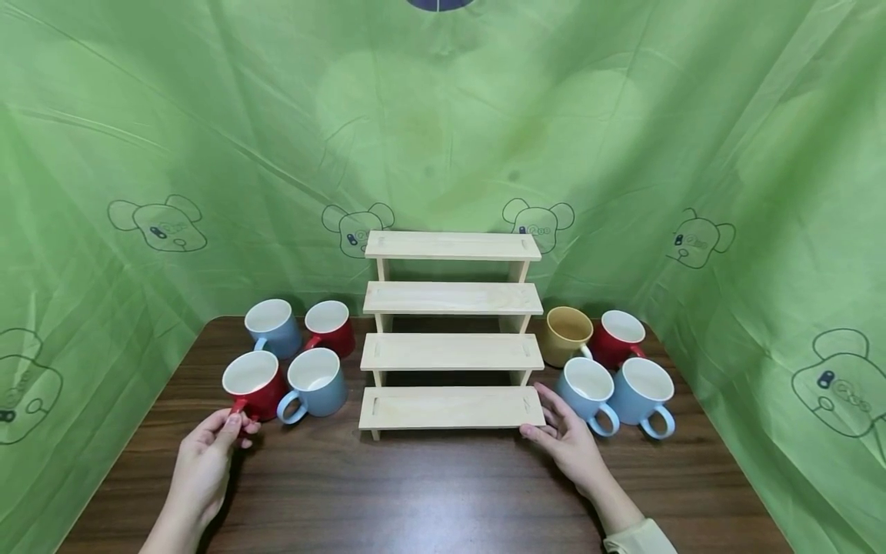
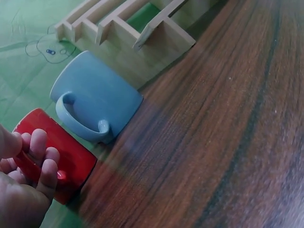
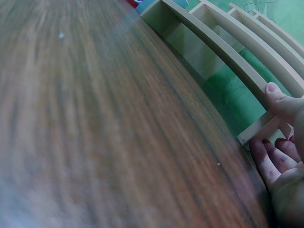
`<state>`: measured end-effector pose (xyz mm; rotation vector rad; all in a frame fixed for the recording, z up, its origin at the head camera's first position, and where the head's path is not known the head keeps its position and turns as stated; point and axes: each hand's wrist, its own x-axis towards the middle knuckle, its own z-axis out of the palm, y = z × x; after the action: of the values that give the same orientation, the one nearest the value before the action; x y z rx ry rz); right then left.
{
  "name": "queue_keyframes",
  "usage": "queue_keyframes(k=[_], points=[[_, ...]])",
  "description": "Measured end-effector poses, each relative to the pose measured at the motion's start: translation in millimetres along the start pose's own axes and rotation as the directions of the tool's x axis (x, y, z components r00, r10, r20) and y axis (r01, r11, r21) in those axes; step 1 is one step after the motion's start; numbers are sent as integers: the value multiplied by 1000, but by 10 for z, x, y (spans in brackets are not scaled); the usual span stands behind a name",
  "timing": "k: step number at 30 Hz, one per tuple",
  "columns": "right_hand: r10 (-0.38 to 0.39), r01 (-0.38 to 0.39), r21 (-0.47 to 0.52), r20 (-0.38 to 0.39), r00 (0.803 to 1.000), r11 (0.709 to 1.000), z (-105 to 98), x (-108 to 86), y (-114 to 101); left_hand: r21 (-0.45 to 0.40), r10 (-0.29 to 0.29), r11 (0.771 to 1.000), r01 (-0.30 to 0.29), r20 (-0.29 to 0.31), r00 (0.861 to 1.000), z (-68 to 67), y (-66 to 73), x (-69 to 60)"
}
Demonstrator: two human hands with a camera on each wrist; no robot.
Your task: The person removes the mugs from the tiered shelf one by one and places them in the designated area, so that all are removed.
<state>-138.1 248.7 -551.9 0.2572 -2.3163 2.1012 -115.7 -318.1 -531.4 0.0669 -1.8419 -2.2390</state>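
My left hand (image 1: 206, 458) pinches the handle of a red mug (image 1: 266, 398) at the front left; the mug stands upright on the table. In the left wrist view the fingers are curled round that handle. Just right of it stands a light blue mug (image 1: 324, 392), its handle toward me. A four-step wooden display stand (image 1: 451, 352) is in the middle. At its lowest step's right end is my right hand (image 1: 573, 445). The right wrist view has the thumb on the step's front edge and the other fingers against the side panel.
Behind on the left stand another blue mug (image 1: 279, 341) and red mug (image 1: 337, 337). Right of the stand are a yellow mug (image 1: 557, 350), a red mug (image 1: 609, 345) and two blue mugs (image 1: 577, 392). Green cloth (image 1: 443, 154) surrounds the dark wooden table (image 1: 415, 500).
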Motion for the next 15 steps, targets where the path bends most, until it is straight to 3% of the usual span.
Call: queue_keyframes(k=[7, 12, 15], points=[[-13, 13, -45, 0, 1000, 999, 32, 27, 22, 35, -6, 999, 6, 16, 1000, -70, 18, 42], [-46, 44, -203, -8, 999, 978, 40, -12, -30, 48, -18, 999, 17, 8, 1000, -97, 8, 66], [-39, 52, -321, 46, 998, 946, 8, -59, -166, 145, -42, 989, 41, 6, 999, -127, 39, 93]])
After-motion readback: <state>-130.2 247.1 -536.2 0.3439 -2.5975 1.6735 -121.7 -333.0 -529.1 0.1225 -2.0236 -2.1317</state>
